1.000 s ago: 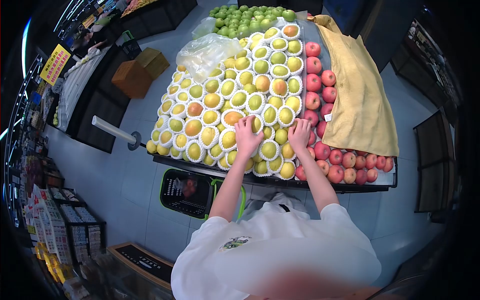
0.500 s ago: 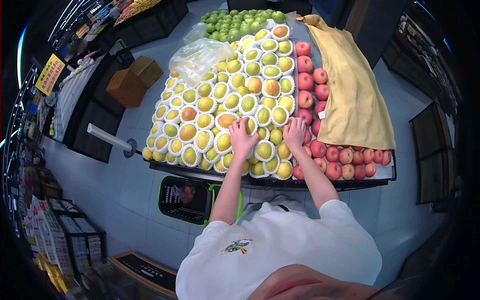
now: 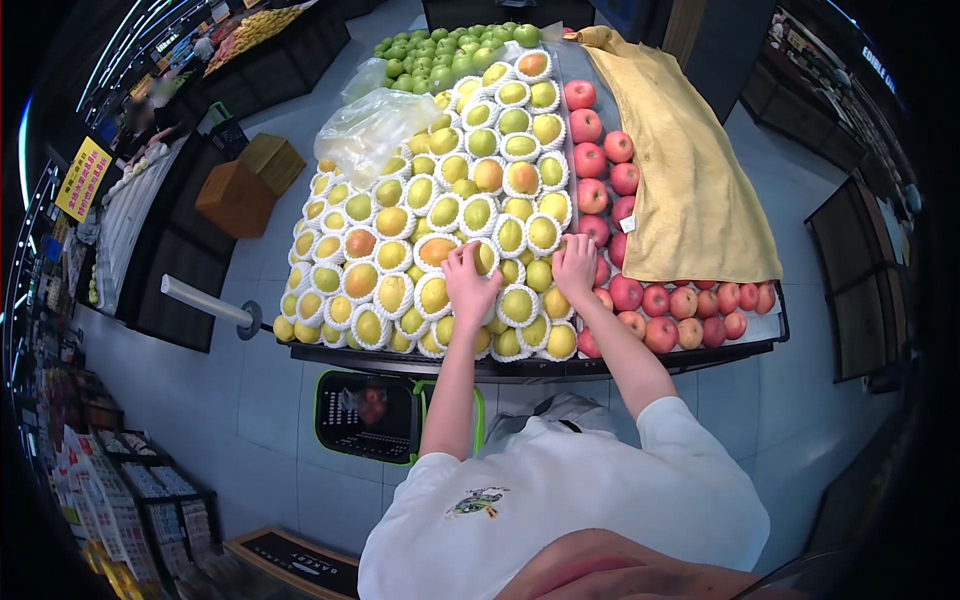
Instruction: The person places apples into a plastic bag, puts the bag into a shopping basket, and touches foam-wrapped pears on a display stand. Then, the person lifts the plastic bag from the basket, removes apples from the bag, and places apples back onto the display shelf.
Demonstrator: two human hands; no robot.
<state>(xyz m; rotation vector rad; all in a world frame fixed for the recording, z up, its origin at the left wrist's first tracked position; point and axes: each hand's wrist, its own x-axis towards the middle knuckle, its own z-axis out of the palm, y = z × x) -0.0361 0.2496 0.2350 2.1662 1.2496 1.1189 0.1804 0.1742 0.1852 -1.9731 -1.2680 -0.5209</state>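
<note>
Rows of yellow-green pears (image 3: 392, 222), most in white foam nets, fill the sloping fruit stand. My left hand (image 3: 470, 290) has its fingers and thumb around a netted pear (image 3: 485, 258) near the front middle, and this pear still lies among the others. To the right, my right hand (image 3: 575, 268) rests where the pears meet the red apples (image 3: 592, 195). Its fingers are bent downward, and what lies under them is hidden. A netted pear (image 3: 543, 233) sits just left of those fingers.
A yellow cloth (image 3: 690, 180) covers many apples. Green apples (image 3: 435, 60) and a clear plastic bag (image 3: 370, 130) lie toward the back. Below the stand's front edge (image 3: 450, 365) sits a black basket (image 3: 330, 440) with bagged red fruit inside. A pole (image 3: 205, 300) juts out left.
The camera view has shifted slightly, so the stand appears a little further left. Both hands keep nearly the same places on the fruit.
</note>
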